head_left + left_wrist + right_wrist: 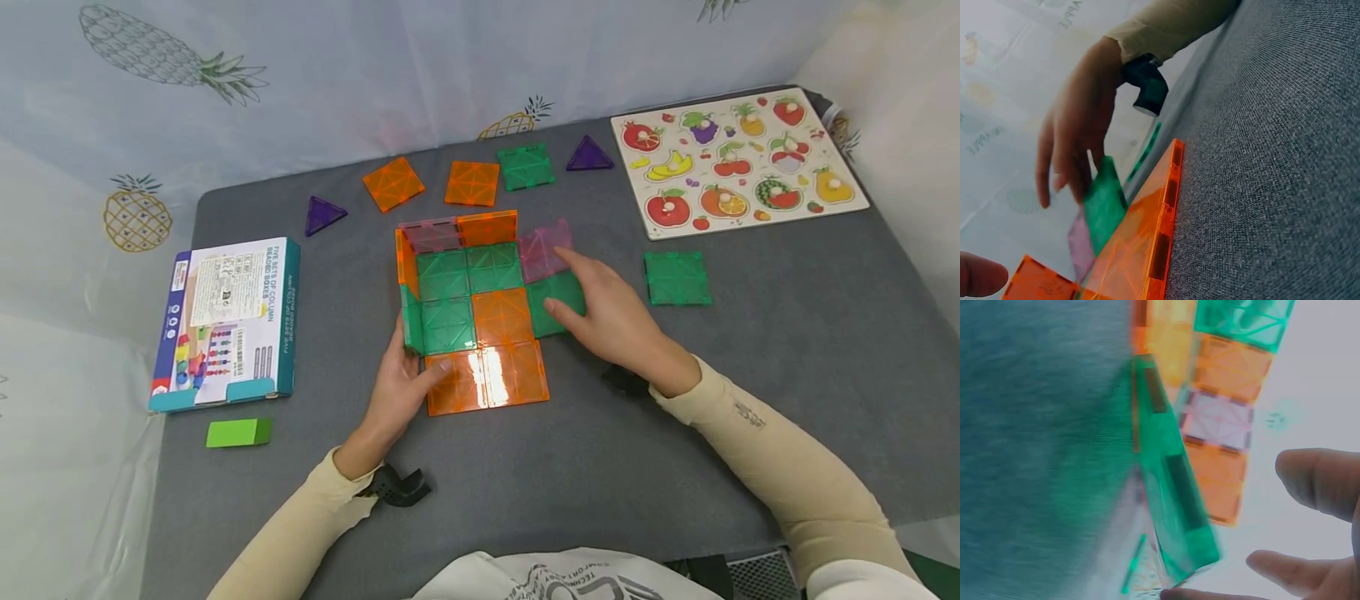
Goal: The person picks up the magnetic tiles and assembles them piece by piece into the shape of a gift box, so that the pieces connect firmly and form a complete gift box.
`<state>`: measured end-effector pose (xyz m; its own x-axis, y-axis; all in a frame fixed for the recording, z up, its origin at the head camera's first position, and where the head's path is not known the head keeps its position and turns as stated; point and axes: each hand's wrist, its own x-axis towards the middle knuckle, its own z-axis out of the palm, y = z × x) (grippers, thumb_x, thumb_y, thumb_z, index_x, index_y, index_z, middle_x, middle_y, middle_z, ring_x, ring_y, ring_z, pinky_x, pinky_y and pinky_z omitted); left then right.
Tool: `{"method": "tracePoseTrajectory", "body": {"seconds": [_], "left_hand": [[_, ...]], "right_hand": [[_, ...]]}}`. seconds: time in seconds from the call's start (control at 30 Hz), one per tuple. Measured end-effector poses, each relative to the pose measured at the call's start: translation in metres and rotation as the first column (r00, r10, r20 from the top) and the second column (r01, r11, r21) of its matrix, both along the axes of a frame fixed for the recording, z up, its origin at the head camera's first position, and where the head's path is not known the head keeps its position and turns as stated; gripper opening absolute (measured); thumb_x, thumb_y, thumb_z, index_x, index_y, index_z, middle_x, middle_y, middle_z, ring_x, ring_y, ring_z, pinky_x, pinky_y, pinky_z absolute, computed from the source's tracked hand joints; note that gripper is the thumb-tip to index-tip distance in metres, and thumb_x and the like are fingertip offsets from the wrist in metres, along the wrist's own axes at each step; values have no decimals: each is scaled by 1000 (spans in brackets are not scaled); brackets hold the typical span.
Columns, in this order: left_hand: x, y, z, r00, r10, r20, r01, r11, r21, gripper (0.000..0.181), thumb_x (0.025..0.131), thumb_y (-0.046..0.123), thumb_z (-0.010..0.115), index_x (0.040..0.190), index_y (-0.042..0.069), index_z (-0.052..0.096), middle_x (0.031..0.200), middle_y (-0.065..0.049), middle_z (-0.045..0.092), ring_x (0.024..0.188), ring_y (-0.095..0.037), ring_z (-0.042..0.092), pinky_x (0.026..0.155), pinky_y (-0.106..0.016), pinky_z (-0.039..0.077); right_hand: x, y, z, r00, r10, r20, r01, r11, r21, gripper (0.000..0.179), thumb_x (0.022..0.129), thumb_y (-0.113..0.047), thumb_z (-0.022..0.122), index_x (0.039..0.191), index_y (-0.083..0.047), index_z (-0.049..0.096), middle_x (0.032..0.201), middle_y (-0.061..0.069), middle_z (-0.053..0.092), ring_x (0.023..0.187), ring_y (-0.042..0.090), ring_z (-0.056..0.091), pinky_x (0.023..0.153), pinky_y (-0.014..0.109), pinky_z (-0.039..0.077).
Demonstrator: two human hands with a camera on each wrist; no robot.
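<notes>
In the head view, a structure of translucent magnetic tiles has green squares [446, 325] and orange squares [502, 317] as its base. Orange, pink [431, 237] and green tiles stand as low walls along its back and left. My left hand [393, 387] is at the front left corner, fingers outside the green wall [412, 323], thumb stretched over a front orange tile [456, 385]. My right hand [611, 312] reaches over the right side, index finger at a pink tile [540, 254] and thumb over a green tile [551, 308]. That green tile [1169, 481] tilts up in the right wrist view.
Behind lie purple triangles [588, 156], orange squares [472, 183] and a green square [527, 167]. Another green square [677, 279] lies right. A fruit puzzle board [720, 182] stands back right. At left are a boxed bead set [225, 321] and a green block [236, 432].
</notes>
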<state>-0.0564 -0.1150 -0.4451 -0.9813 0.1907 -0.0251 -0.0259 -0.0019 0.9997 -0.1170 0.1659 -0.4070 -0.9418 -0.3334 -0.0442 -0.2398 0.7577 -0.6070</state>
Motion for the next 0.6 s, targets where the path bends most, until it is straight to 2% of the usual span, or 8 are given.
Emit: {"method": "tracePoseTrajectory", "body": {"seconds": [0.2, 0.47, 0.53, 0.6], "left_hand": [[0, 0, 0, 1000, -5, 1, 5, 1000, 0, 94, 86, -12, 59, 156, 15, 1, 162, -7, 5, 149, -21, 8, 120, -44, 11], [2, -1, -1, 1000, -4, -19, 4, 1000, -8, 95, 86, -12, 58, 156, 16, 0, 162, -7, 5, 149, -23, 7, 120, -47, 9], [1, -1, -1, 1000, -7, -26, 7, 1000, -8, 94, 86, -12, 58, 156, 13, 0, 162, -8, 6, 149, -23, 8, 120, -47, 10], [0, -1, -1, 999, -10, -31, 10, 1000, -8, 93, 86, -12, 58, 156, 12, 1, 162, -8, 6, 149, -23, 9, 120, -47, 11]], "right_hand": [[6, -11, 15, 998, 39, -44, -39, 999, -3, 68, 93, -32, 63, 150, -11, 32, 152, 16, 37, 138, 36, 36, 110, 54, 32], [10, -26, 17, 988, 150, -47, -152, 987, -53, 71, 93, -30, 63, 152, -13, 27, 155, 16, 30, 140, 33, 35, 110, 51, 35], [11, -26, 15, 985, 159, -74, -163, 986, -46, 72, 93, -31, 63, 152, -13, 26, 154, 17, 31, 140, 34, 34, 110, 52, 34], [14, -25, 14, 978, 146, -149, -149, 989, -10, 72, 92, -32, 64, 151, -12, 29, 154, 18, 31, 140, 36, 33, 109, 55, 34]]}}
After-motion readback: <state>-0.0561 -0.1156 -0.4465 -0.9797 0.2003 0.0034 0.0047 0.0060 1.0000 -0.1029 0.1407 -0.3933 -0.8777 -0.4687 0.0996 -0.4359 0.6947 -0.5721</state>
